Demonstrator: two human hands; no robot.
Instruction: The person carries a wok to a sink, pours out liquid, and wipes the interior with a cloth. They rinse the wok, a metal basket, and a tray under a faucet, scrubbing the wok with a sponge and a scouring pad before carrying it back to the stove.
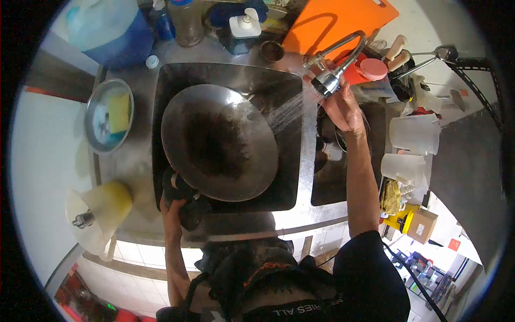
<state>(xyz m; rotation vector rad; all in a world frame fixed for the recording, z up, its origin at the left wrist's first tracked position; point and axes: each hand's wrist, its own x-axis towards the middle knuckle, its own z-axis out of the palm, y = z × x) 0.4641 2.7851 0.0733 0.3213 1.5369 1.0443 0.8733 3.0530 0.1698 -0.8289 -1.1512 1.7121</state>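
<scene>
A large dark wok (214, 139) sits tilted in the left basin of the steel sink (307, 161). My left hand (170, 206) is closed at its lower left rim, around a dark, cloth-like bundle (178, 189) that hides the grip. Up at the right, my right hand (346, 111) has its fingers around the chrome spray head (326, 83) of the faucet. Water (287, 114) streams from the head down and left toward the wok's right side. Inside, the wok is wet, with a blackened middle.
A metal bowl (88, 126) with a yellow sponge (119, 112) stands left of the sink. Below it is a pitcher (110, 201) of yellow liquid. Behind stand a soap pump bottle (245, 27) and an orange board (332, 24). Plastic containers (413, 134) line the right.
</scene>
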